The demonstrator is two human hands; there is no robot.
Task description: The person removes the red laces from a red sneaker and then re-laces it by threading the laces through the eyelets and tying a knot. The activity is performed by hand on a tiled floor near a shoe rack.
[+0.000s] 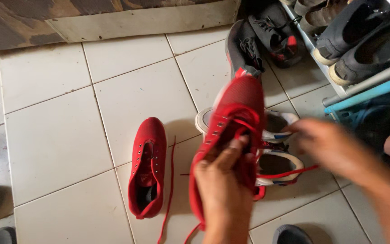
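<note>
The red shoe [235,122] is up off the floor, gripped in the left hand [224,180], with its long axis running straight away from the person: heel end down at the palm, toe pointing out toward the shoe rack [362,86]. The left hand is closed around the rear of the upper, thumb and fingers pinching the tongue and collar area. The right hand [335,144] is just to the right of the shoe and blurred; its fingers look drawn together near the top eyelets, but I cannot tell whether they have hold of the red lace [290,173] that trails out under that hand. So the left hand is the one on the shoe, and the right sits beside the lacing.

The shoe is a bright red knit trainer with a row of small eyelets down each side and its lace loose.

Left of the left hand, its partner, a second red shoe [147,169], lies flat on the tiled floor [55,135], toe away, with a loose lace [170,190] strung along its right side. Beneath the held shoe sits a pair of white trainers [278,162].
</note>
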